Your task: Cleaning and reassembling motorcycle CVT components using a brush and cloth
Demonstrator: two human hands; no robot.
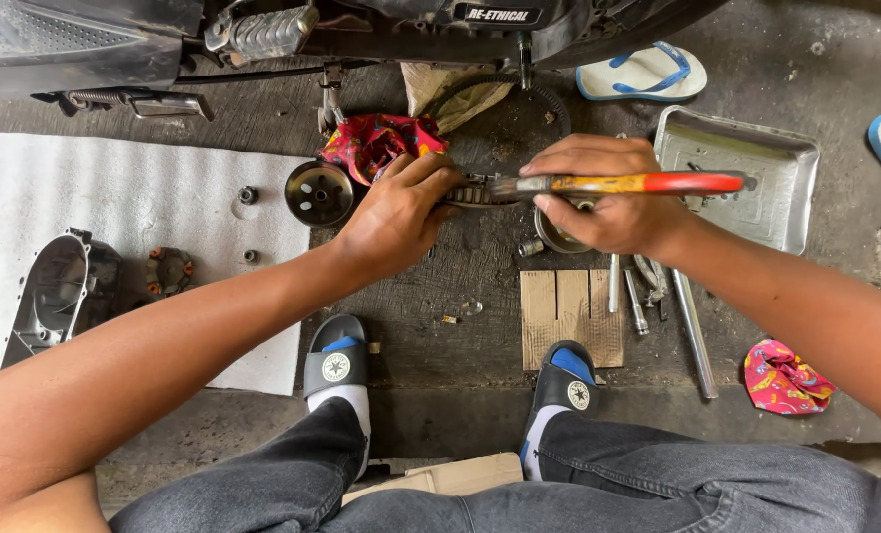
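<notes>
1. The left hand [396,212] is closed around a small dark toothed metal part [468,191], holding it up off the ground so its face is open to brushing.
2. The right hand [603,197] is clamped on a paintbrush with a red and yellow handle [648,184], laid level so the bristles meet the toothed part at scene centre, far from the feet.
3. A round grey metal pulley [319,193] sits just left of the left hand, beside a crumpled red patterned rag [376,141], both within easy reach.
4. A dented silver metal tray [746,173] lies at the right, likely to keep small pieces together.
5. Long steel socket tools [692,331] rest near the right foot beside a flat cardboard scrap [569,316], which spares them the gritty concrete.
</notes>
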